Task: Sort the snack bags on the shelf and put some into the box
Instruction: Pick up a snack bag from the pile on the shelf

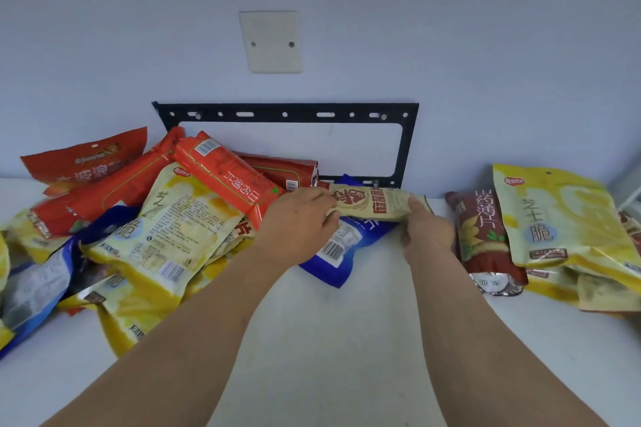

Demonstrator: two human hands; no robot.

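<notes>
**A:** so what's in the hands here?

**B:** Both hands are on one tan snack bag (pixel 373 206), a flat crinkly plastic pack with a dark red round logo and blocky red characters I can't properly read. The left hand (pixel 300 224) grips its left end, fingers curled round it. The right hand (pixel 428 230) pinches the right end, thumb on top. The bag sits level, just above the white shelf (pixel 333 340), near the back wall.

**A:** what's around it?

**B:** Right under it lies a glossy blue bag (pixel 341 248), barcode label facing up, partly covered by the tan one and the left hand. On the left there's a messy pile (pixel 138 229): orange-red packs, puffy yellow bags and blue ones, all overlapping. One orange pack (pixel 225 177) leans on top, touching the left hand. On the right, a dark red tube-shaped pack (pixel 484 236) with a silver foil end reads 山药薄片, and beside it a yellow bag (pixel 558 218) reads 芝士脆, stacked over more yellow bags.

**A:** the wall?

**B:** A black metal bracket (pixel 404 149) with slots and holes is screwed on behind the bags, and there's a cream blank plate (pixel 271 42) with two screws above it.
</notes>
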